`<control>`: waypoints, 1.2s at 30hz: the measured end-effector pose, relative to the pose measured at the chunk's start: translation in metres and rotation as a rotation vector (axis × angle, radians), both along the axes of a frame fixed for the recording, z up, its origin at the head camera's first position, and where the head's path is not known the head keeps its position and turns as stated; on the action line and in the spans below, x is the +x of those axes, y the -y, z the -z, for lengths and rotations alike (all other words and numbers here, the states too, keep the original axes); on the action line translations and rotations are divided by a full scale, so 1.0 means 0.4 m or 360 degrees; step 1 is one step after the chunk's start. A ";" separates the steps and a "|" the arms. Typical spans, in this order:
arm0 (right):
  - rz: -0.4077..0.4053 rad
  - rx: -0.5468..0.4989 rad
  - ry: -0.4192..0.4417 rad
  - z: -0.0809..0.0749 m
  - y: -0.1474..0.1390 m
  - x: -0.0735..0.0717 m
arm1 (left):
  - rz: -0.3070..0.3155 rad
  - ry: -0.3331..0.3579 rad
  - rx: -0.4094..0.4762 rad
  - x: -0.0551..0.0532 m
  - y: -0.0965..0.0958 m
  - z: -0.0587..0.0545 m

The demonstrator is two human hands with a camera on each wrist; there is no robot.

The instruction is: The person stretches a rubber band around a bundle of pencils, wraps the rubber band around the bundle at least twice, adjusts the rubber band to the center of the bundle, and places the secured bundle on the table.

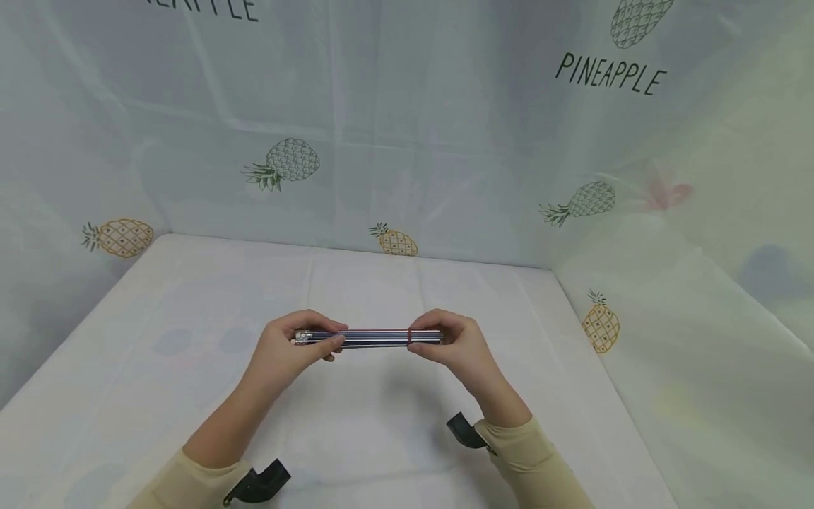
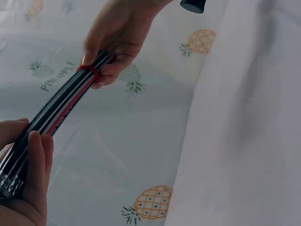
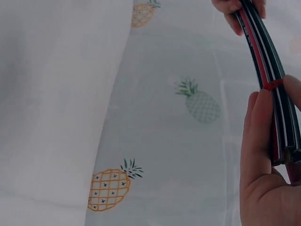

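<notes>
A bundle of striped pencils [image 1: 375, 338] is held level above the table between both hands. My left hand [image 1: 295, 346] grips its left end, where the metal eraser ferrules show. At the other end my right hand [image 1: 454, 346] pinches the bundle close to a red rubber band [image 1: 410, 337] that goes round it. In the left wrist view the pencils [image 2: 61, 101] look dark with white stripes, and one side is red. The right wrist view shows the band [image 3: 273, 84] right at the fingertips of the right hand [image 3: 263, 155].
A white cloth covers the table [image 1: 356, 438]. Behind it and along the sides hangs a curtain [image 1: 445, 141] printed with pineapples. A black wrist camera [image 1: 259, 482] sits at the left sleeve, another camera [image 1: 466, 430] at the right sleeve.
</notes>
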State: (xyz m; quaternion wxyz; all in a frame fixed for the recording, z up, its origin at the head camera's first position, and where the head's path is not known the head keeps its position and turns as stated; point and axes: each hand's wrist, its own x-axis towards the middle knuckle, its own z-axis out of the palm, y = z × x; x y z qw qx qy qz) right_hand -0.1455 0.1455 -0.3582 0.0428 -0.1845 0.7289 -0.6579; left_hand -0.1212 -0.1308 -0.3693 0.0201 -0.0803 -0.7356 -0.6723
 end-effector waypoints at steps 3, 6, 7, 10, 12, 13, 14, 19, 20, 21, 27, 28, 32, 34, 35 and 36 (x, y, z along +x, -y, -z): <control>0.0013 0.0020 -0.0013 -0.006 0.005 -0.003 | -0.0035 0.0036 -0.0159 0.001 -0.003 -0.007; 0.0049 0.0081 -0.0013 -0.009 0.014 -0.003 | -0.0078 0.0060 -0.0246 0.005 -0.008 -0.011; 0.0054 0.0123 -0.0022 -0.011 0.018 -0.001 | -0.0074 0.0074 -0.0244 0.007 -0.010 -0.011; 0.0075 0.0243 -0.0026 -0.013 0.033 0.009 | -0.0045 0.0124 -0.0185 0.013 -0.017 -0.008; 0.0072 0.0317 -0.0009 -0.014 0.043 0.019 | -0.0024 0.0177 -0.0151 0.018 -0.023 -0.004; 0.0072 0.0331 0.0008 -0.013 0.047 0.023 | -0.0028 0.0193 -0.0145 0.020 -0.026 -0.002; 0.0070 0.0337 0.0027 -0.012 0.050 0.026 | -0.0036 0.0201 -0.0141 0.022 -0.028 0.000; 0.0013 0.0367 0.0033 -0.003 0.044 0.033 | -0.0073 0.0156 -0.0184 0.021 -0.034 0.010; 0.0004 0.0372 0.0021 -0.001 0.039 0.034 | -0.0077 0.0153 -0.0185 0.021 -0.033 0.013; -0.0007 0.0371 0.0014 0.001 0.033 0.035 | -0.0079 0.0150 -0.0191 0.020 -0.032 0.016; -0.0087 0.0432 0.0064 0.005 0.016 0.029 | -0.0047 0.0156 -0.0194 0.020 -0.016 0.031; -0.0103 0.0471 0.0059 0.005 0.017 0.026 | -0.0036 0.0148 -0.0202 0.019 -0.015 0.033; -0.0132 0.0630 -0.0017 -0.003 0.028 0.015 | -0.0019 0.0111 -0.0234 0.014 -0.013 0.037; -0.0121 0.0689 -0.0062 -0.011 0.036 0.011 | -0.0038 0.0099 -0.0246 0.008 -0.014 0.037; -0.0109 0.0701 -0.0070 -0.016 0.039 0.009 | -0.0052 0.0090 -0.0251 0.005 -0.015 0.035; -0.0096 0.0711 -0.0083 -0.020 0.043 0.007 | -0.0064 0.0080 -0.0256 0.001 -0.017 0.033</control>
